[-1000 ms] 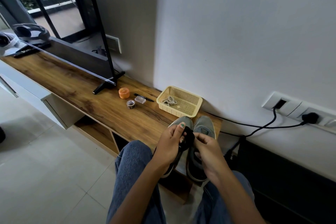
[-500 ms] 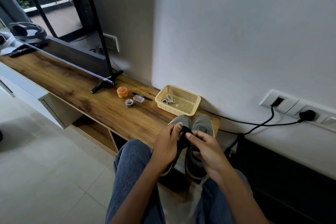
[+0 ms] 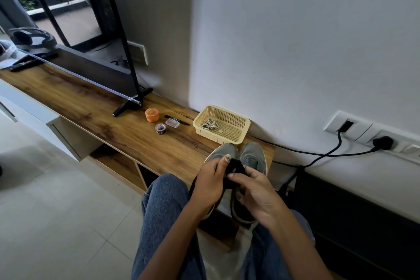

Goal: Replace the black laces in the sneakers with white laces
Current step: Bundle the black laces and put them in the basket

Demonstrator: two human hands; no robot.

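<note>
Compared with a moment before, both hands, the left hand [image 3: 210, 179] and the right hand [image 3: 254, 191], now pinch the black laces [image 3: 235, 171] bundled tighter above the sneakers [image 3: 252, 154], so removal seems finished.

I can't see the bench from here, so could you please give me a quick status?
Left hand and right hand both gripping bunched black laces over sneakers. White laces waiting in basket. Nothing in the way.

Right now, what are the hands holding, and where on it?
Both hands hold a bunched black lace above the sneakers: left hand grips its left side, right hand pinches its lower right.
</note>
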